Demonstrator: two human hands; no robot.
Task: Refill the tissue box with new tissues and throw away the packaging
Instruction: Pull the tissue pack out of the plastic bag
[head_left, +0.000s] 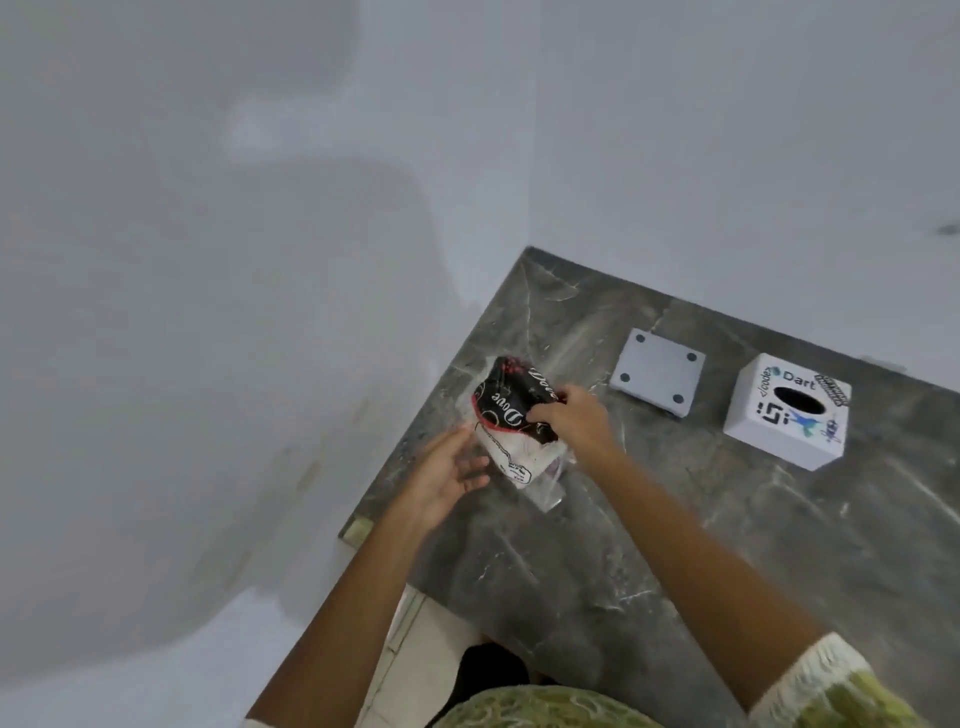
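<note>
A tissue pack (511, 415) in black, red and clear plastic wrap lies near the left edge of the dark marble table (675, 545). White tissues show through its lower clear part. My right hand (569, 418) pinches the black printed wrap on the pack's right side. My left hand (449, 475) rests against the pack's lower left edge with its fingers spread. A white tissue box (787, 410) with stickers and a dark oval slot on top stands to the right, apart from both hands.
A white square lid (658, 371) with dark dots at its corners lies flat between the pack and the box. White walls meet at the table's far corner. The table's left edge drops to a pale tiled floor (431, 654).
</note>
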